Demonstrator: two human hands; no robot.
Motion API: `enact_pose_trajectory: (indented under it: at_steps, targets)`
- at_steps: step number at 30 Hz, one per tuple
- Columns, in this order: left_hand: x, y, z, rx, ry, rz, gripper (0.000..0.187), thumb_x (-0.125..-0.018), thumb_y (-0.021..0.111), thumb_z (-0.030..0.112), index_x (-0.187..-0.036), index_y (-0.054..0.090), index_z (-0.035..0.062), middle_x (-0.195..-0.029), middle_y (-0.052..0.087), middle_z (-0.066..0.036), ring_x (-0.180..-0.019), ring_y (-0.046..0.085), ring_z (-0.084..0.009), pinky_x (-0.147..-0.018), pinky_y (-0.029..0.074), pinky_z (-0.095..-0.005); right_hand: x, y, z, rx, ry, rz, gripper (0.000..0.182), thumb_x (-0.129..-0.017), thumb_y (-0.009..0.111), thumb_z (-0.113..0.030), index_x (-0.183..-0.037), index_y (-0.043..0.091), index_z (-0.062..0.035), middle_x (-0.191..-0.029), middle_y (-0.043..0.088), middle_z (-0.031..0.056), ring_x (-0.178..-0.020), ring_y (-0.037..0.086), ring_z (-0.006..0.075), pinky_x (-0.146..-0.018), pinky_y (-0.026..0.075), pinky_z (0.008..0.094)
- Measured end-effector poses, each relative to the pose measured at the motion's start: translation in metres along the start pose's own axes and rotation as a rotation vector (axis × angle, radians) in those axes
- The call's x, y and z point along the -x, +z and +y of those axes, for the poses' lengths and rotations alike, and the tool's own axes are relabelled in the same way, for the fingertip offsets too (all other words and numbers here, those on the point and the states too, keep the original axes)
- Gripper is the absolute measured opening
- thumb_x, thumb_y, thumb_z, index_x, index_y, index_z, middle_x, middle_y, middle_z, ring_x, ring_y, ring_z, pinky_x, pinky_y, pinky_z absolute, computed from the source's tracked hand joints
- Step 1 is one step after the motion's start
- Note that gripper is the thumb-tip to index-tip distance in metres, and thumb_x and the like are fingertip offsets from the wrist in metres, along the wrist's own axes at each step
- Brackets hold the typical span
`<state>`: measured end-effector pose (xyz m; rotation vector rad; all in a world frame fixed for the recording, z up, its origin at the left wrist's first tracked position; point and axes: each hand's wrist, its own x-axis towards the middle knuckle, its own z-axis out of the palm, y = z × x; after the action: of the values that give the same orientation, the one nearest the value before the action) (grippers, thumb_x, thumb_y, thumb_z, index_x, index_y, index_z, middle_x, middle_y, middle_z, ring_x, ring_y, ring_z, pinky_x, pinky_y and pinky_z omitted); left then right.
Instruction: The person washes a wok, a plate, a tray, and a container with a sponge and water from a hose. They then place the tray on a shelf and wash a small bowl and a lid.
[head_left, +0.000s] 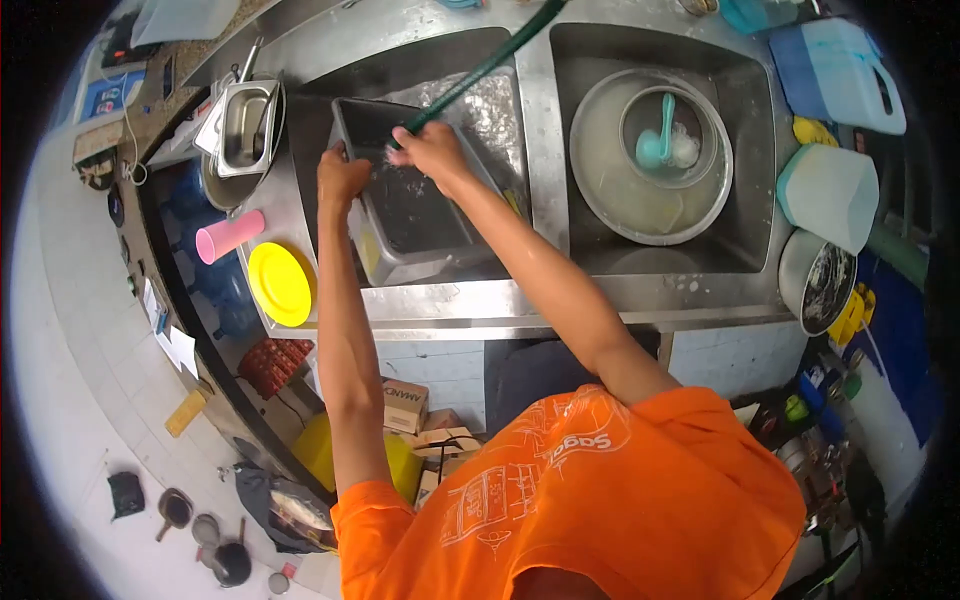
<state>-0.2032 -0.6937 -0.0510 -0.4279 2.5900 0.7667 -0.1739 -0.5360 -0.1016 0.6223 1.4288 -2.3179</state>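
Note:
A dark grey plastic tub (420,268) stands tilted in the left basin of the steel double sink. My left hand (343,175) is closed on its left rim near the far corner. In my right hand (428,150) is the end of a green hose (490,62), which runs up and out of view at the top. That hand is over the tub, and what looks like water blurs at its fingertips. The bottom of the tub looks dark and wet.
The right basin holds a large round metal bowl (590,200) of cloudy water, with a smaller bowl and a turquoise scoop (655,147) inside. A pink cup (230,236), a yellow plate (280,284) and metal pans (244,128) line the left edge. Plastic jugs (835,75) and a pot (818,282) stand right.

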Motion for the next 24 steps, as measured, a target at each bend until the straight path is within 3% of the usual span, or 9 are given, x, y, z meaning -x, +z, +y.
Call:
enact_pose_trajectory:
  at_steps: [5, 6, 8, 11, 16, 19, 21, 22, 24]
  targets:
    - [0.032, -0.036, 0.005, -0.051, 0.079, 0.073, 0.071, -0.062, 0.058, 0.012, -0.128, 0.047, -0.0117, -0.089, 0.067, -0.025, -0.083, 0.068, -0.023, -0.069, 0.051, -0.0318, -0.068, 0.029, 0.007, -0.19, -0.167, 0.174, 0.02, -0.088, 0.064, -0.015, -0.087, 0.058, 0.0043, -0.08, 0.063, 0.0092, -0.068, 0.069, 0.0206, -0.061, 0.053, 0.0303]
    - [0.052, -0.043, 0.011, -0.066, 0.063, 0.06, 0.07, -0.063, 0.058, 0.01, -0.129, 0.046, -0.0117, -0.092, 0.067, -0.025, -0.086, 0.068, -0.0227, -0.072, 0.051, -0.0313, -0.056, 0.022, 0.003, -0.126, -0.148, 0.174, 0.019, -0.087, 0.064, -0.015, -0.087, 0.058, 0.0025, -0.079, 0.064, 0.0089, -0.069, 0.069, 0.0209, -0.063, 0.053, 0.0317]
    - [0.087, -0.044, 0.008, 0.199, 0.396, 0.252, 0.067, -0.068, 0.056, 0.004, -0.131, 0.042, -0.0112, -0.101, 0.066, -0.024, -0.092, 0.067, -0.0222, -0.076, 0.05, -0.029, -0.059, -0.012, 0.03, 0.067, -0.203, 0.177, 0.017, -0.087, 0.064, -0.016, -0.089, 0.06, 0.0012, -0.079, 0.065, 0.0086, -0.072, 0.068, 0.0187, -0.062, 0.054, 0.0305]
    - [0.156, -0.051, 0.033, 0.245, 0.4, 0.367, 0.064, -0.07, 0.054, -0.005, -0.133, 0.042, -0.0094, -0.11, 0.064, -0.023, -0.097, 0.065, -0.0224, -0.08, 0.05, -0.0292, -0.041, -0.064, 0.045, 0.547, -0.171, 0.132, 0.02, -0.089, 0.062, -0.018, -0.093, 0.061, 0.0007, -0.079, 0.067, 0.0098, -0.075, 0.067, 0.0148, -0.061, 0.054, 0.0297]
    - [0.186, -0.034, 0.001, 0.173, 0.598, 0.55, 0.065, -0.067, 0.056, -0.008, -0.131, 0.046, -0.0067, -0.104, 0.067, -0.022, -0.084, 0.069, -0.024, -0.069, 0.051, -0.0284, 0.055, -0.079, -0.034, 0.744, -0.447, 0.028, 0.023, -0.088, 0.064, -0.021, -0.1, 0.064, -0.0019, -0.087, 0.069, 0.0106, -0.076, 0.065, 0.0175, -0.067, 0.051, 0.0308]
    - [0.168, -0.037, -0.039, -0.149, 0.835, 0.689, 0.061, -0.065, 0.058, -0.008, -0.126, 0.052, -0.0047, -0.101, 0.067, -0.02, -0.048, 0.059, -0.0254, -0.045, 0.044, -0.0308, 0.111, -0.072, -0.152, 0.741, -0.898, 0.117, 0.02, -0.085, 0.063, -0.012, -0.104, 0.064, -0.0038, -0.093, 0.068, 0.0119, -0.089, 0.065, 0.0295, -0.081, 0.049, 0.0387]
    - [0.164, -0.05, -0.05, -0.172, 0.868, 0.754, 0.06, -0.067, 0.06, -0.006, -0.127, 0.052, -0.0047, -0.085, 0.065, -0.018, -0.048, 0.058, -0.0256, -0.046, 0.043, -0.032, 0.116, -0.093, -0.226, 1.152, -1.328, 0.293, 0.028, -0.084, 0.064, -0.015, -0.111, 0.062, -0.0069, -0.113, 0.064, 0.0122, -0.107, 0.06, 0.0314, -0.089, 0.047, 0.039]
    - [0.163, -0.058, -0.055, -0.21, 0.898, 0.815, 0.059, -0.069, 0.062, -0.003, -0.127, 0.052, -0.0048, -0.068, 0.062, -0.016, -0.048, 0.057, -0.0258, -0.048, 0.043, -0.0332, 0.11, -0.1, -0.256, 1.317, -1.406, 0.303, 0.033, -0.083, 0.065, -0.016, -0.115, 0.06, -0.0088, -0.119, 0.06, 0.012, -0.112, 0.056, 0.0319, -0.093, 0.045, 0.0394]
    - [0.16, -0.077, -0.058, -0.195, 0.964, 0.883, 0.058, -0.069, 0.065, 0.001, -0.126, 0.052, -0.0055, -0.068, 0.062, -0.015, -0.047, 0.055, -0.0295, -0.047, 0.043, -0.0339, 0.092, -0.122, -0.293, 1.493, -1.494, 0.341, 0.037, -0.082, 0.066, -0.017, -0.118, 0.058, -0.0107, -0.126, 0.057, 0.0117, -0.116, 0.053, 0.0323, -0.096, 0.044, 0.0397]
